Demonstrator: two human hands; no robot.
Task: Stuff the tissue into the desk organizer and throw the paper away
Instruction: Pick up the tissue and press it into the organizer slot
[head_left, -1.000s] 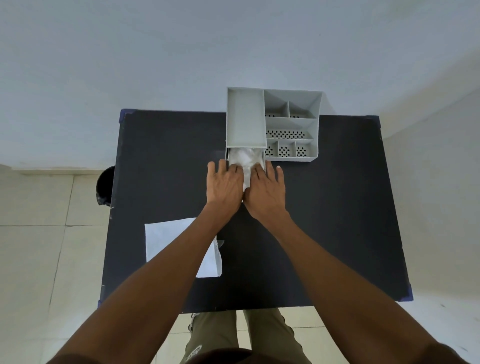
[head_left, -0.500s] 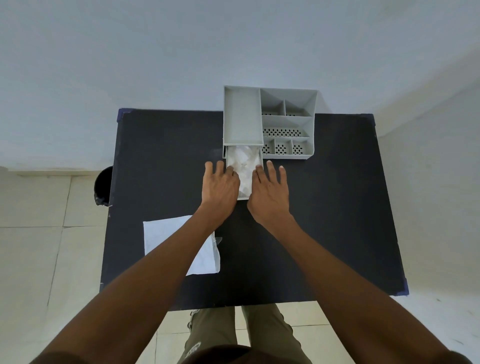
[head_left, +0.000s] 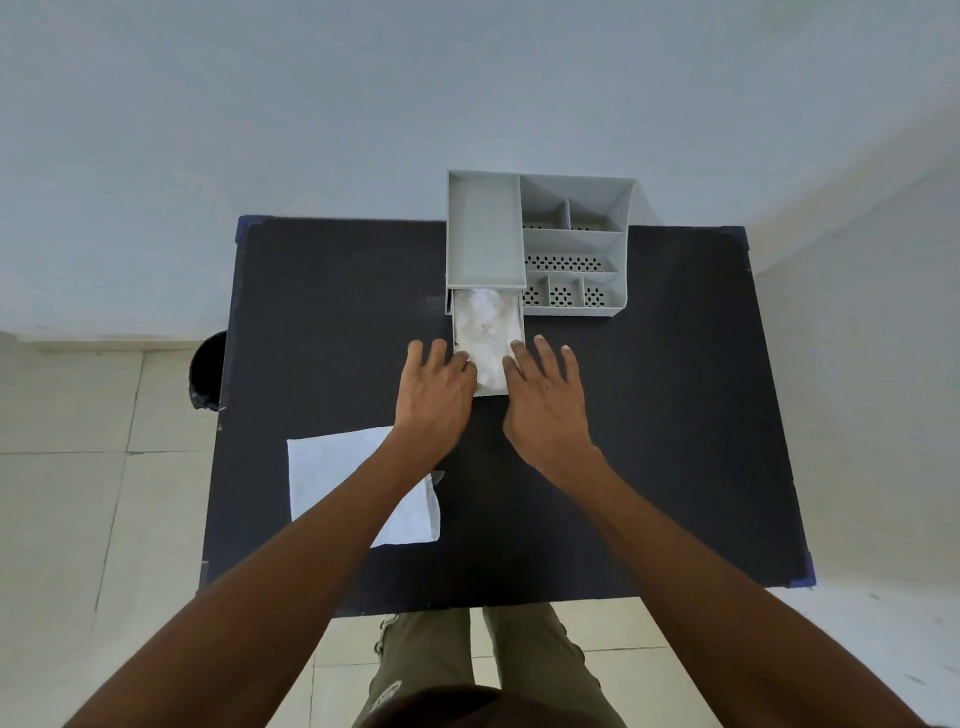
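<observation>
Drawer (head_left: 488, 353) further out, hands (head_left: 488, 400) flanking.

Matt grey plastic organizer (head_left: 483, 234); crumpled soft tissue (head_left: 487, 327); smooth white paper (head_left: 332, 467); matt black tabletop (head_left: 649, 415).

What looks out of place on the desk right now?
The desk organizer has its drawer pulled out, full of crumpled tissue. A white paper sheet lies askew near the table's left edge, partly under the left forearm.
</observation>
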